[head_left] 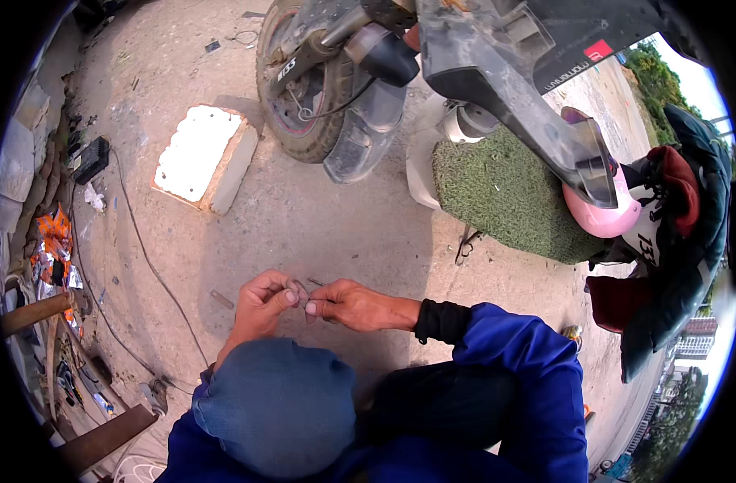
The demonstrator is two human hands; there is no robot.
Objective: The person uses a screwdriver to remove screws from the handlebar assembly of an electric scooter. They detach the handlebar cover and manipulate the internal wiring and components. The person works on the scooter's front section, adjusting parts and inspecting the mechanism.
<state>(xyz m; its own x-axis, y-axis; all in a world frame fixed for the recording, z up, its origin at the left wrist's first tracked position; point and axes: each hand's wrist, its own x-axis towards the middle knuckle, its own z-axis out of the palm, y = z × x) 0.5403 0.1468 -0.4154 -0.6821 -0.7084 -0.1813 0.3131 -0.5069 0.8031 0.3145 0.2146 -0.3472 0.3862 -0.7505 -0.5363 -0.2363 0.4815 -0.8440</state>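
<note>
Just above my knee, my left hand [261, 304] and my right hand [356, 306] meet fingertip to fingertip. Both are closed in a pinch, thumbs against the fingers. Between them is a small greyish piece [303, 295], too small and too covered by the fingers to name. A thin dark bit [315, 282] shows beside the right fingertips; whether it is held or lies on the ground I cannot tell. My right wrist wears a black band [443, 322], below a blue sleeve.
Ahead stands a two-wheeled vehicle with a dusty tyre [329, 133] and dark panels. Left of it sits a white-topped block [195, 153]. A green turf-covered seat [505, 193], a pink helmet [605, 205] and a dark padded cover [690, 266] are at right. A cable [154, 266] crosses the ground.
</note>
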